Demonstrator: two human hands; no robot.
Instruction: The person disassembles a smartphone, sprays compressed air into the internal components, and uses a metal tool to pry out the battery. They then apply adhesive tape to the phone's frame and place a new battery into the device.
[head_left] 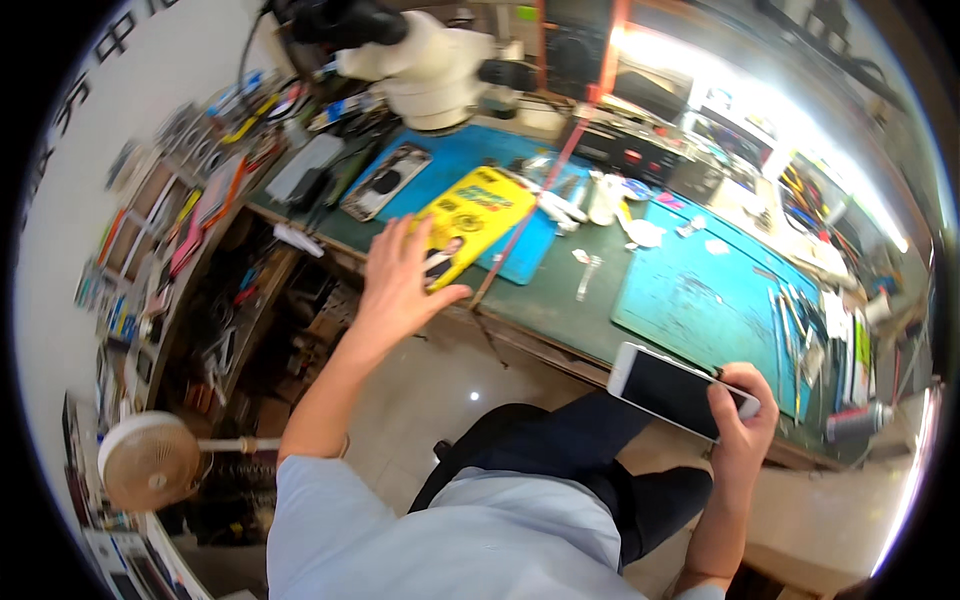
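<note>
My left hand (400,280) reaches over the bench's front edge with its fingers spread. It is at the near left edge of a flat yellow package (480,222) with printed pictures; whether the fingertips press on it, I cannot tell. The package lies tilted over the blue mat (530,255). My right hand (741,408) grips a white smartphone (668,388) by its right end, the thumb on the front. The phone's dark screen faces up, and it is held just in front of the bench, above my lap.
A white microscope (425,75) stands at the back left, near an opened phone-like device (388,180). A second turquoise mat (700,290) lies on the right, with several thin tools (790,330) beside it. A spray can (858,421) is at the right edge; a fan (150,460) stands lower left.
</note>
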